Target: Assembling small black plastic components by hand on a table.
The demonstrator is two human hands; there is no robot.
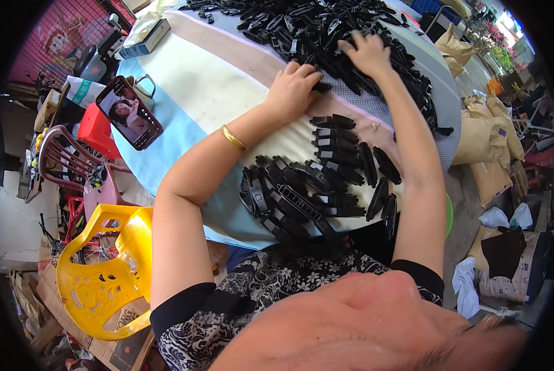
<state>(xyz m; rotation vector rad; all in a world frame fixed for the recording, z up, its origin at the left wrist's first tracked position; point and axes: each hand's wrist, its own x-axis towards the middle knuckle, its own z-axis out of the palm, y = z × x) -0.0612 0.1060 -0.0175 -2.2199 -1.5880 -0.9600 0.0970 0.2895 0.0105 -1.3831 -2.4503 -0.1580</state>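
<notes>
My left hand (291, 93), with a gold bangle at the wrist, rests low over the striped cloth with its fingers curled. A black plastic part (321, 87) shows at its fingertips, partly hidden by the hand. Farther right, my right hand (371, 57) is over the big heap of loose black plastic parts (289, 28), slightly blurred, fingers apart; nothing shows in its grip. Nearer me, between my forearms, several long, slightly curved parts (335, 137) lie in a stacked row. Another group (289, 201) sits closer to my body, with several single ones (377, 199) beside it.
A phone (128, 114) stands propped at the table's left edge, near a metal handle. Behind it is a tissue box (146, 38). A yellow plastic chair (107, 269) and a red container (97, 133) stand at the left. Brown sacks (484, 133) are piled on the right.
</notes>
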